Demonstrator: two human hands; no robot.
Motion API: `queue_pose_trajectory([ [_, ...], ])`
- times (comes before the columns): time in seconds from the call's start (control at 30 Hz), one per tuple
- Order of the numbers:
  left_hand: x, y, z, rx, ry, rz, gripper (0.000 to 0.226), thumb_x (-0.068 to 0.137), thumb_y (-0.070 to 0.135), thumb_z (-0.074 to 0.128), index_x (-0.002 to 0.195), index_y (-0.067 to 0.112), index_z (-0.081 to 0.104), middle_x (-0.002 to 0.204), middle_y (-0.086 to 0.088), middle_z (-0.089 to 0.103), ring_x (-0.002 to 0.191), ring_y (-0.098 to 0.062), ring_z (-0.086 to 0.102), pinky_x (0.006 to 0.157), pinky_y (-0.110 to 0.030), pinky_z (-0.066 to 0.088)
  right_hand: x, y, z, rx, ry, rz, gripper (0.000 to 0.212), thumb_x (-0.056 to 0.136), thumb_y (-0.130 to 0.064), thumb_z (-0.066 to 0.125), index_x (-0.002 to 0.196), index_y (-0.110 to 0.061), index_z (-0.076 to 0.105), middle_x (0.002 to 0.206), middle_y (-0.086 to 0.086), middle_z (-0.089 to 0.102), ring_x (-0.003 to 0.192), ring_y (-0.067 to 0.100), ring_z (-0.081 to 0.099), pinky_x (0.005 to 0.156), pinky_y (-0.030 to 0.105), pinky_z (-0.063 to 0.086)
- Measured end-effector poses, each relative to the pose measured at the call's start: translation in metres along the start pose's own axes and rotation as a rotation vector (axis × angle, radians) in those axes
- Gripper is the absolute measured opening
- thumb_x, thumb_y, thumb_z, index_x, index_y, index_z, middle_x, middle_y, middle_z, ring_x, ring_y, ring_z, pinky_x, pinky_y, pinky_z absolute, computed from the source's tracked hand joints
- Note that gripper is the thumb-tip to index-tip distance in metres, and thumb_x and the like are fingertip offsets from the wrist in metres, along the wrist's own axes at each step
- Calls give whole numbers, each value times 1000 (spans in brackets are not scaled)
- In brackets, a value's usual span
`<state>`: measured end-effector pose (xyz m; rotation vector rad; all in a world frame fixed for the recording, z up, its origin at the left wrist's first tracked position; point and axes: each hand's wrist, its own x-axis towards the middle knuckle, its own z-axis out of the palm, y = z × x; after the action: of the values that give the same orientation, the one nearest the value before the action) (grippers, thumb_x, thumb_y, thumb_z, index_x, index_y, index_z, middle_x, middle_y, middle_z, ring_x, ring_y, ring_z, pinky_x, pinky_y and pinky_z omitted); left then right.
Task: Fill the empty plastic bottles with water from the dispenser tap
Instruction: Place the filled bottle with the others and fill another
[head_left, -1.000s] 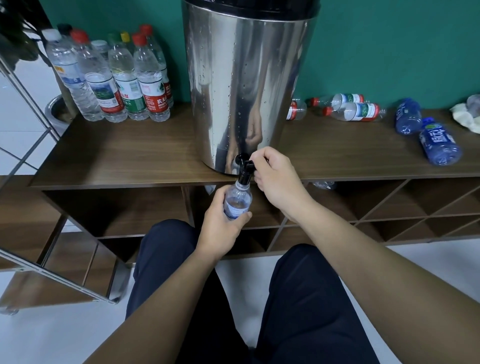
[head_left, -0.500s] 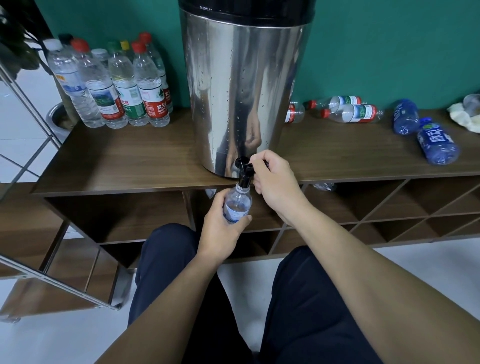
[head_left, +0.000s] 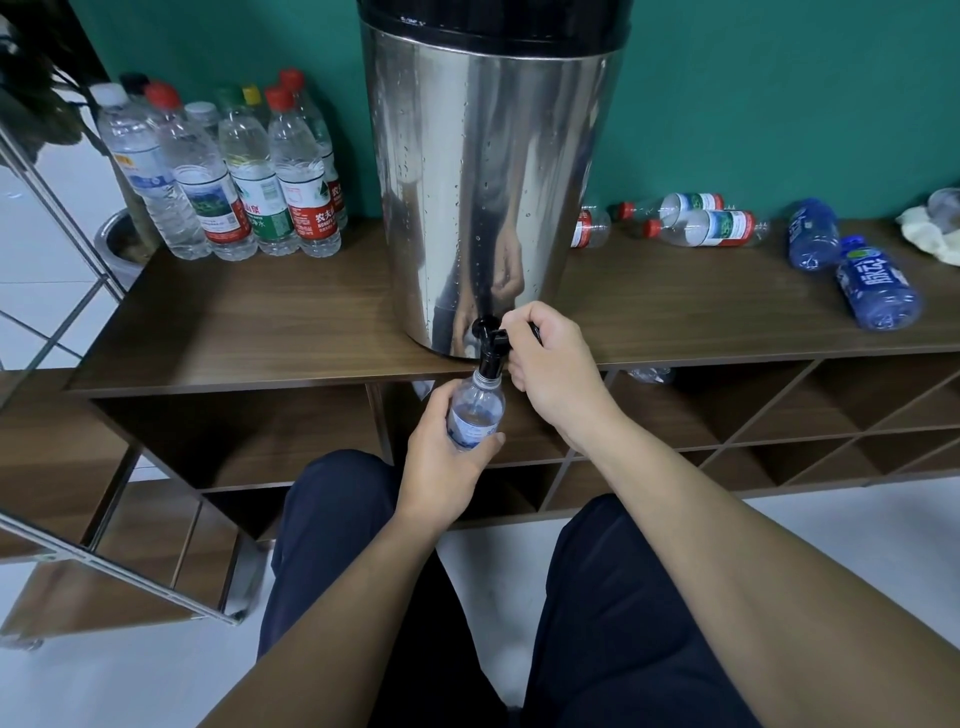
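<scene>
A small clear bottle (head_left: 475, 410) is held upright in the left hand (head_left: 441, 462), whose fingers and thumb are wrapped round its lower body; its open mouth is set directly under the black tap (head_left: 489, 349) at the near base of the steel dispenser (head_left: 488, 192). The tap's lever is gripped by the curled fingers of the right hand (head_left: 553, 364). The dispenser stands on the wooden table (head_left: 249, 317), at its near edge. At the far left of the table, eight capped bottles (head_left: 244, 176) can be counted standing upright in a tight cluster. To the right of the dispenser, three clear bottles (head_left: 706, 226) with red caps or labels are seen lying on their sides, and further right two blue bottles (head_left: 878, 288) are also laid flat.
</scene>
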<state>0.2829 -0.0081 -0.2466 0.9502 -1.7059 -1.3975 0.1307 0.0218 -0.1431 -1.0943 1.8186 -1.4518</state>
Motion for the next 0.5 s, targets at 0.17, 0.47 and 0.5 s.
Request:
queue_pose_trajectory([
  [0.17,-1,0,0,-9,-1,-9,67,89,11,93,143,33,61,129,18,75,122,-2,71,109,-28,56,0,1,0,14,1,-1,25,113,-34,56,90,-27,65,61,-16,52,63,11,48,67,41,43],
  [0.47,-1,-2,0,-14,-1,-14,68,89,10,93,145,32,62,130,16,75,123,-3,72,113,-33,57,1,3,1,46,-1,5,26,113,-32,56,90,-25,65,62,-15,50,63,12,47,66,41,41],
  [0.5,0,-3,0,-14,-2,-16,69,89,11,94,146,32,62,131,17,75,123,-3,71,113,-34,57,2,4,1,46,-1,5,26,113,-32,56,90,-25,65,62,-15,51,63,12,47,66,41,42],
])
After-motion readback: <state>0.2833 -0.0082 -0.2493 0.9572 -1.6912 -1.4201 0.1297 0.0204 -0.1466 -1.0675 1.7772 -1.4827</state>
